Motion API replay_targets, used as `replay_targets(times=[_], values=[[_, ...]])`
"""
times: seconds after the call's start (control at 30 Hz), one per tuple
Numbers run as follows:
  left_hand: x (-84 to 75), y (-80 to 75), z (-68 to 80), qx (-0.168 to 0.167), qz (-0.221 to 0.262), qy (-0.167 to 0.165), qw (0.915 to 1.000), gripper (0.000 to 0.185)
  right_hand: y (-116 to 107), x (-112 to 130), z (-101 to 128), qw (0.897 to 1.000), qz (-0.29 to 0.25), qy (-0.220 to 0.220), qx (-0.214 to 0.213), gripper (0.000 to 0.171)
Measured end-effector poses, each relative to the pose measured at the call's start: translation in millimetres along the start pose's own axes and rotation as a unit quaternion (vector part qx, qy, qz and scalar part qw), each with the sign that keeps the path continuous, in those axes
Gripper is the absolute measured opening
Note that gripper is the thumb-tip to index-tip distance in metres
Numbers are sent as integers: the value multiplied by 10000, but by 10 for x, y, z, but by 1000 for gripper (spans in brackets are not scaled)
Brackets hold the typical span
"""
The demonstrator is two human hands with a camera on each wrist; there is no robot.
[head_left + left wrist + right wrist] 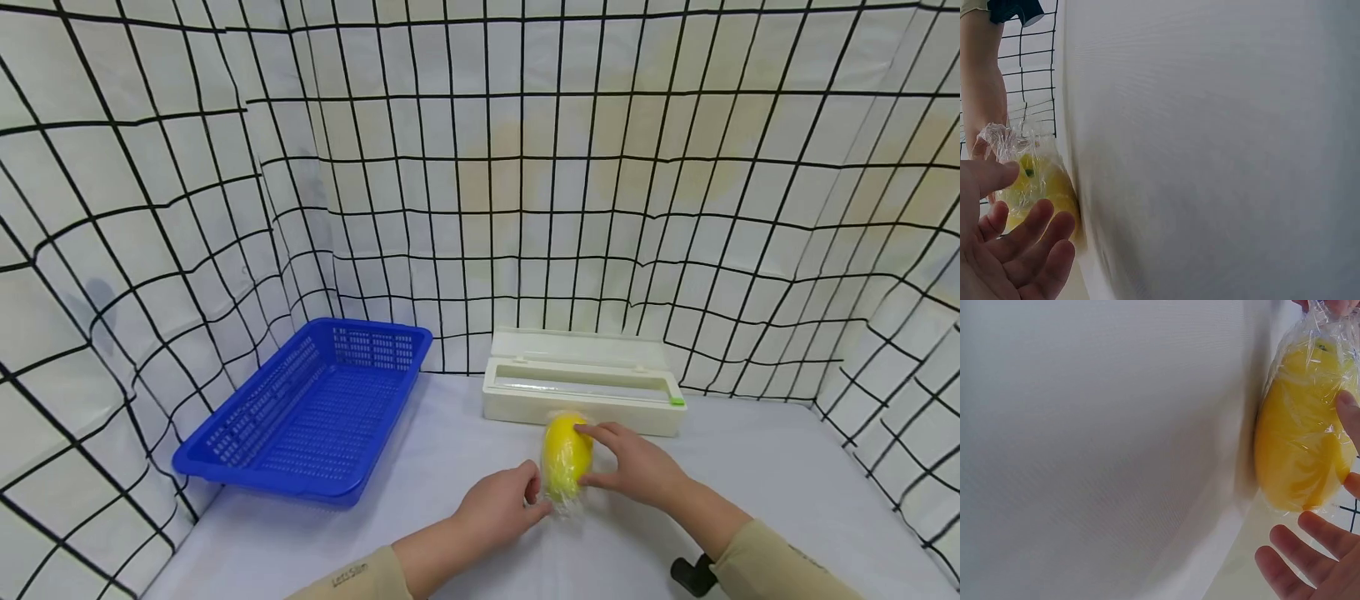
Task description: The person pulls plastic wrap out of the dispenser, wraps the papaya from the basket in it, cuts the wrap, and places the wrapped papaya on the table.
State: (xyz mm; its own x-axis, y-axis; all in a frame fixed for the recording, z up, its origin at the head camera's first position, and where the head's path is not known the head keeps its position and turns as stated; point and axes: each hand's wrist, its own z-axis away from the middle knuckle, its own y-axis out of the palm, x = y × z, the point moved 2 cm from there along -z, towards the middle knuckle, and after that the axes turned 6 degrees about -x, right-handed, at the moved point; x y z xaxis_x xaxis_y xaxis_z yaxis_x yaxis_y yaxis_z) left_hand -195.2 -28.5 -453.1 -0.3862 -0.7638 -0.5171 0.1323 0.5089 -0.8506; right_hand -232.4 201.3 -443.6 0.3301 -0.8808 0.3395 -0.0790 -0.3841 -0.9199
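Head view, largest to smallest, all placed rel. to the wrap dispenser point(581, 392): one blue basket point(307, 412) to its left, empty; one white dispenser at the backdrop; two hands; one yellow fruit point(566, 457) in cling film, on the table just in front. Right hand point(637, 467) grips the fruit's side; left hand point(498, 504) pinches the film tail at its near end. Risk — pulling the tail too hard could tear or unwind the film.
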Motion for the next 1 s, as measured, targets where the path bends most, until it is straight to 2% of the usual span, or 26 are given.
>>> replay_targets(times=[0.13, 0.23, 0.37, 0.47, 0.53, 0.6, 0.7, 0.8, 0.9, 1.0], values=[[-2, 10, 4, -3, 20, -53, 10000, 19, 7, 20, -12, 9999, -114, 109, 23, 80], [17, 8, 27, 66, 55, 41, 10000, 17, -2, 28, -18, 9997, -129, 214, 48, 80], [77, -11, 61, 300, 87, 159, 9994, 17, -32, 36, -25, 9994, -104, 318, 96, 78], [122, -40, 77, 523, 198, 14, 9984, 19, -47, 41, -31, 9993, -97, 339, 128, 77], [143, -64, 88, 623, 248, -104, 9977, 24, -48, 40, -36, 9994, -90, 314, 131, 76], [155, -97, 97, 696, 191, -204, 9972, 39, -47, 34, -37, 9994, -70, 297, 134, 76], [175, -157, 98, 776, -120, -275, 9965, 65, -42, 23, -28, 9995, -29, 295, 148, 76], [200, -234, 87, 843, -370, -263, 9954, 75, -31, 15, -18, 9994, 26, 298, 167, 75], [239, -313, 55, 859, -359, -7, 9957, 68, -21, 14, -18, 9995, 46, 254, 173, 75], [283, -364, -4, 742, -532, 759, 9929, 60, -21, 17, -17, 9996, 41, 222, 193, 74]])
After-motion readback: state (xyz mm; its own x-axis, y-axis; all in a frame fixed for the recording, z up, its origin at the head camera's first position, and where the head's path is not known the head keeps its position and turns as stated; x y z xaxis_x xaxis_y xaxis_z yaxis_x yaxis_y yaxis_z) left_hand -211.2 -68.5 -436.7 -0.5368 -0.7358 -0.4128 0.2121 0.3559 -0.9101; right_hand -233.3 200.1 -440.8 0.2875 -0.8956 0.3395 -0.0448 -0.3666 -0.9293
